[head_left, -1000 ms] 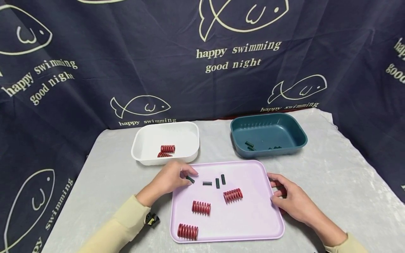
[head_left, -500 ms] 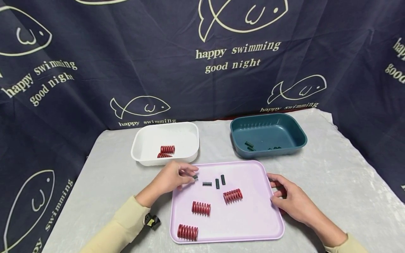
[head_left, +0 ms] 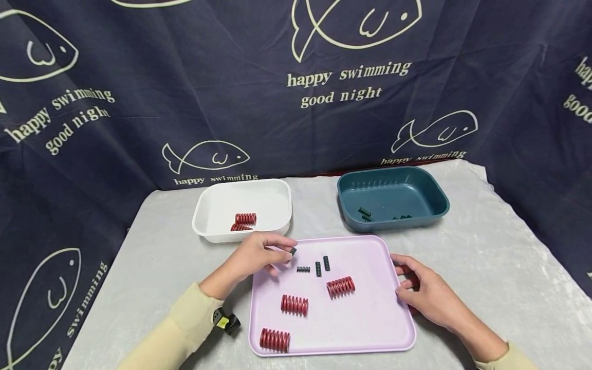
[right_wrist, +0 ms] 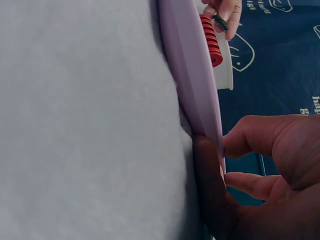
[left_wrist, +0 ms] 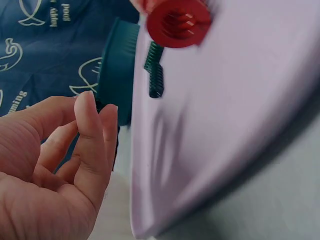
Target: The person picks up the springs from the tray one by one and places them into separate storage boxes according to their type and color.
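My left hand (head_left: pixel 252 258) pinches a small dark green spring (head_left: pixel 293 251) above the far left part of the pink tray (head_left: pixel 361 329). The spring also shows between those fingers in the right wrist view, near a red spring (right_wrist: pixel 212 42). On the tray lie three more small green springs, one of them (head_left: pixel 303 269) sideways and two pointing away. Three thick red springs lie there too: one (head_left: pixel 340 287) near the middle, another (head_left: pixel 294 304) left of it, and one (head_left: pixel 275 339) at the near left corner. My right hand (head_left: pixel 430 293) grips the tray's right edge between thumb and fingers.
A white bin (head_left: pixel 213 235) with red springs stands behind the tray on the left. At the back right is a teal bin (head_left: pixel 393 223) with several green springs inside. A dark printed curtain (head_left: pixel 324 128) hangs behind the grey cloth-covered table (head_left: pixel 139 288).
My left hand has lifted the green spring off the tray's left side and moved slightly right and away from me. The right hand stays at the tray edge.
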A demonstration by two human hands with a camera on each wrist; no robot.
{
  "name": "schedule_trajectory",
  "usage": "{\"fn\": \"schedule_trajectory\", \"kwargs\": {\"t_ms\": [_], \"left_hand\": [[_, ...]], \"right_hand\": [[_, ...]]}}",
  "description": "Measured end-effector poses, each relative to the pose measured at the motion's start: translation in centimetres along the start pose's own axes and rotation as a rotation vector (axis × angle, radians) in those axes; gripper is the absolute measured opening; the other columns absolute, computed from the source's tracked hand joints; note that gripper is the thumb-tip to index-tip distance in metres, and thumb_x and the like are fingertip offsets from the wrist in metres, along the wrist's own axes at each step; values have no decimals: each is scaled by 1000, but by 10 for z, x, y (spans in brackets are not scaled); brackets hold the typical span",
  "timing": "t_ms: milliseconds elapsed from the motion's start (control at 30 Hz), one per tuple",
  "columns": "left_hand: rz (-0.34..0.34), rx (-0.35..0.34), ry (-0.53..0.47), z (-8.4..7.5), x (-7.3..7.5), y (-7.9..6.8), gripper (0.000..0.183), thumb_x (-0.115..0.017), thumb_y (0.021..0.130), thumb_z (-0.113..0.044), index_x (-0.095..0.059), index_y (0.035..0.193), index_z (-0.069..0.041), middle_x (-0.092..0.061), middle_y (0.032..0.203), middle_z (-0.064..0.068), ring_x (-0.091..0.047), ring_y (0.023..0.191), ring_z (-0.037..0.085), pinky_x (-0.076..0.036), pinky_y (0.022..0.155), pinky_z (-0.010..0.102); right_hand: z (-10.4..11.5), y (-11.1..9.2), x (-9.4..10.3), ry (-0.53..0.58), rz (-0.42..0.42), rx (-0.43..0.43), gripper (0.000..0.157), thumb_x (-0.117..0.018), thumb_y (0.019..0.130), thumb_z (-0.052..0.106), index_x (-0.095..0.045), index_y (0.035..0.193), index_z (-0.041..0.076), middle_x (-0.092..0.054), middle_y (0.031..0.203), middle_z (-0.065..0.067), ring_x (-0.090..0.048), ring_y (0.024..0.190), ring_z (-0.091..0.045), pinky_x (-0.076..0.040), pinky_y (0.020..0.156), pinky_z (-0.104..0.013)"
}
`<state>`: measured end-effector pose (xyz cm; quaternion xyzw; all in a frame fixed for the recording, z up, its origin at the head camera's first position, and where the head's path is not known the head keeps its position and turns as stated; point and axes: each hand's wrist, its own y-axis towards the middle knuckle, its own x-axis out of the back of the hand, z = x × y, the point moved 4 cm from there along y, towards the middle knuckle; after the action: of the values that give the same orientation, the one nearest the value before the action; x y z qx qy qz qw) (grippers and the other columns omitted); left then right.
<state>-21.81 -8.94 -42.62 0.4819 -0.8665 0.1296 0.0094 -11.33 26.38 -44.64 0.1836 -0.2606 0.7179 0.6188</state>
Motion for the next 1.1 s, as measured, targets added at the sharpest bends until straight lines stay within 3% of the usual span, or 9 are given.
{"fn": "schedule_trajectory", "kwargs": {"t_ms": [133, 433, 600, 833, 1100], "left_hand": [[21, 18, -49, -7, -2, 3, 39, -77, 90, -3, -70, 128, 3, -71, 116, 24, -73, 79, 35, -64, 59, 39], [20, -12, -49, -40, -8, 27, 36, -75, 91, 0, -71, 127, 2, -71, 115, 14, -70, 73, 23, -61, 55, 28], [5, -15, -29, -59, -12, 44, 34, -77, 92, -3, -74, 125, -4, -71, 115, 9, -71, 80, 15, -62, 59, 29], [35, -29, 9, -73, -24, 73, 35, -76, 93, -6, -74, 127, -8, -73, 115, 7, -74, 92, 20, -65, 68, 38], [65, -32, 34, -100, -47, 107, 30, -76, 94, -7, -76, 123, -13, -73, 118, 14, -73, 97, 24, -65, 74, 43]], "right_hand": [[0, 0, 0, -1, -6, 8, 66, -74, 86, -2, -48, 147, 0, -62, 118, -11, -57, 87, -15, -51, 61, -23], [-1, 1, -1, 9, -1, 0, 67, -73, 86, -2, -48, 148, 1, -61, 119, -12, -57, 87, -16, -53, 58, -25], [-1, 1, 0, 19, 4, 1, 67, -73, 87, -2, -47, 148, 1, -61, 119, -12, -57, 87, -16, -53, 57, -26], [1, 1, 0, 0, -2, 28, 65, -73, 86, -2, -48, 147, 0, -61, 116, -11, -56, 86, -13, -51, 59, -23], [2, 2, 1, -30, 6, 35, 65, -74, 87, -1, -49, 147, -2, -61, 114, -9, -55, 85, -12, -48, 61, -22]]}}
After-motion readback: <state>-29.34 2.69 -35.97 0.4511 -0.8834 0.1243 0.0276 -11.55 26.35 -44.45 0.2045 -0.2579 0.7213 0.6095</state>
